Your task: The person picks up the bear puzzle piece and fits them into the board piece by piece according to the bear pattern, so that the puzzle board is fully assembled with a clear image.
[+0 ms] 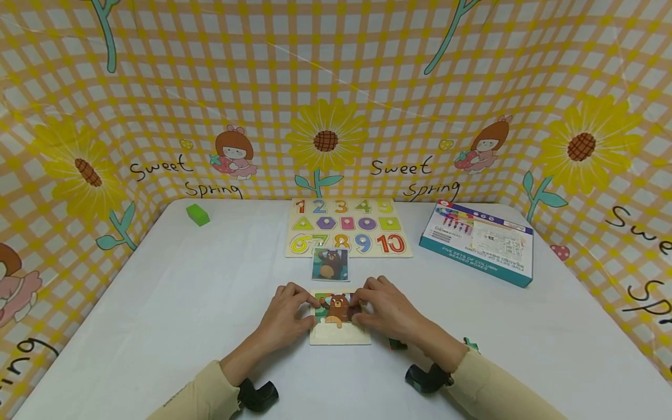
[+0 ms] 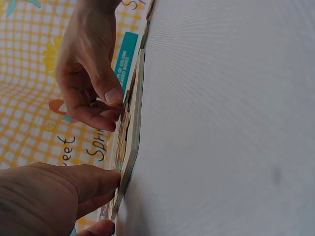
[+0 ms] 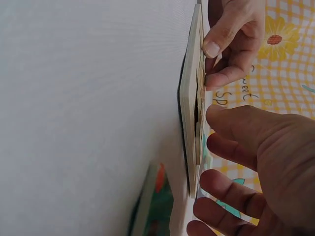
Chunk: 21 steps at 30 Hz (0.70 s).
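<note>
A wooden puzzle board [image 1: 341,337] lies on the table between both hands. Bear picture pieces [image 1: 338,306] cover its upper part; the lower strip shows bare wood. At its left side, my left hand [image 1: 285,315] touches the edge with thumb and index fingertips. My right hand [image 1: 387,309] has thumb and index fingertips at the right end of the pieces, its other fingers loosely bent and spread in the right wrist view. Seen edge-on in that view, the pieces sit slightly raised over the board. A loose green and red piece [image 3: 158,201] lies beside the board, by the right hand.
Beyond the board is a bear picture card [image 1: 330,264], against a number-and-shape board [image 1: 349,233]. A teal and white box [image 1: 478,242] stands back right; a green block [image 1: 198,214] is back left. Another green piece [image 1: 471,344] shows beside the right forearm.
</note>
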Tool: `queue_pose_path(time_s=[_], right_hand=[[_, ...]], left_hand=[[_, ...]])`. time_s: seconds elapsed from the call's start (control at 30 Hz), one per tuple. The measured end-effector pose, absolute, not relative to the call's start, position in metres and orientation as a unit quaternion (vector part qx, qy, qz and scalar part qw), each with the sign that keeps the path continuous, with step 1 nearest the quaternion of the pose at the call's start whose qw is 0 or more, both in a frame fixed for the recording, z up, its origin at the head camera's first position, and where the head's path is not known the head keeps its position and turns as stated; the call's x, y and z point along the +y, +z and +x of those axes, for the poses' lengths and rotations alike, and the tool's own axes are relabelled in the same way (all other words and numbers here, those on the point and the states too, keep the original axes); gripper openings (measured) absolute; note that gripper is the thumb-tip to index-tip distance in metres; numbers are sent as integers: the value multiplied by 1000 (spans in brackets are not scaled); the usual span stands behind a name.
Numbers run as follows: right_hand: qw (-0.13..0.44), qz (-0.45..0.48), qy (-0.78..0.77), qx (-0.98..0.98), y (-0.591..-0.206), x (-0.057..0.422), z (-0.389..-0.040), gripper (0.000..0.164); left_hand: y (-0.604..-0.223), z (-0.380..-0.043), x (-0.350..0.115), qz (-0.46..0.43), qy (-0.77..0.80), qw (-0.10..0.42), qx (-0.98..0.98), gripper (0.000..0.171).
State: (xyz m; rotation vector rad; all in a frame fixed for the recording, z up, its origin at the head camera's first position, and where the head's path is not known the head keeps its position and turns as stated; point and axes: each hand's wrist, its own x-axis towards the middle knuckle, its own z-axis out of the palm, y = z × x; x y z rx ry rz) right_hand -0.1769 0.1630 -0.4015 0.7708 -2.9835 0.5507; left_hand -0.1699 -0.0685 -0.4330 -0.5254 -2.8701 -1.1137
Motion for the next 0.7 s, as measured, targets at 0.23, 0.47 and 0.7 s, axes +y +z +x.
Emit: queue_pose_path(time_s=[0.23, 0.47, 0.7], right_hand=[[1, 247, 175, -953, -402, 161, -177, 20], [0, 252, 173, -952, -404, 161, -178, 19], [0, 254, 170, -952, -405, 161, -179, 20]], left_hand=[[-432, -169, -68, -168, -359, 7, -918, 14], [-432, -170, -68, -168, -355, 7, -919, 15], [-432, -170, -68, -169, -355, 6, -919, 15]])
